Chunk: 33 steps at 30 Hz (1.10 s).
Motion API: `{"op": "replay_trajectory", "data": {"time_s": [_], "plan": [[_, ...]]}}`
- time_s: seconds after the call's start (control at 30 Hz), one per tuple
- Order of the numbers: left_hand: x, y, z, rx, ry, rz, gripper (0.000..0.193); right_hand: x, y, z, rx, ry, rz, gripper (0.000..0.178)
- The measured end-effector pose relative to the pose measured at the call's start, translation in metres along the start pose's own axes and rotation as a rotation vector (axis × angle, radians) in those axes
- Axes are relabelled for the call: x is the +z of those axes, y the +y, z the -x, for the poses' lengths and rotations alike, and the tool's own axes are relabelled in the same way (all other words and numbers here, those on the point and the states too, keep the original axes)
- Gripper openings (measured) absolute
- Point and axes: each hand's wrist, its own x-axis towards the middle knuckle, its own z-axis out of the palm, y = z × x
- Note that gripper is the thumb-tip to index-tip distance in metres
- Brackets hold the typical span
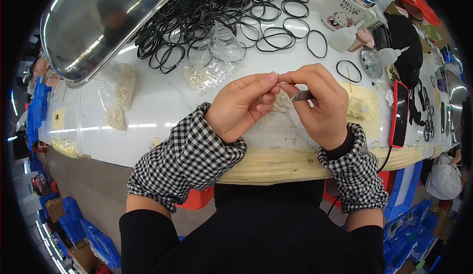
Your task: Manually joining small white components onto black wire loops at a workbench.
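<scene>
While a tiny pale piece (pixel 274 76) sits pinched at frame centre between left hand (pixel 241 107) and right hand (pixel 320 104) fingertips, right also clamps a grey blade (pixel 301 96), long axis pointing left; black rings (pixel 217 13) lie above on the bench (pixel 157 101).

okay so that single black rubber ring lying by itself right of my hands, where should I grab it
Pinch the near arc of the lone black ring from above with the right hand. It lies flat on the white table, apart from the pile, open in the middle, though a thin stick crosses it.
</scene>
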Motion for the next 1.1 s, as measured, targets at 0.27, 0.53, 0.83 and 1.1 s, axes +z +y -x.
{"op": "replay_trajectory", "data": {"time_s": [0.27, 0.53, 0.83, 1.1], "plan": [[0.003, -0.001, 0.001, 0.062, 0.02, -0.057, 0.02, 0.002, -0.008, -0.001, 0.133, 0.017, -0.082, 0.022], [0.004, -0.007, 0.0, 0.099, -0.167, -0.01, 0.024, 0.002, -0.018, -0.001, 0.216, 0.003, -0.177, 0.011], [0.007, -0.009, 0.001, 0.055, -0.29, 0.141, 0.025, 0.005, -0.008, 0.001, 0.093, -0.053, 0.165, 0.032], [0.01, -0.009, 0.001, 0.07, -0.312, 0.121, 0.029, 0.008, -0.009, 0.001, 0.094, -0.038, 0.162, 0.031]]}}
